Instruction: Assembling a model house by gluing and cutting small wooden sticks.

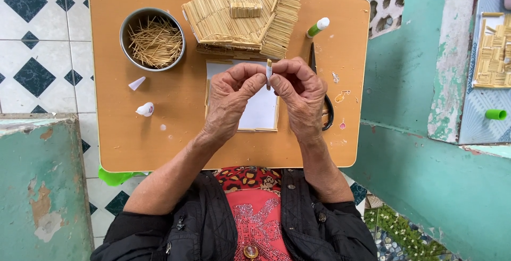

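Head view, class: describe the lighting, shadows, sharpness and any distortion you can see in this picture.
Head view: soft, even daylight with no harsh glare; the left hand and right hand cast only faint shadows on the white card; the small stick bundle, the metal bowl and the stick house are all sharp; the orange table edges bow slightly, a wide-lens effect.

The table has bare room along its near edge and near the left edge. At the far edge, a stick house and a metal bowl block the way. Scissors lie by the right edge.
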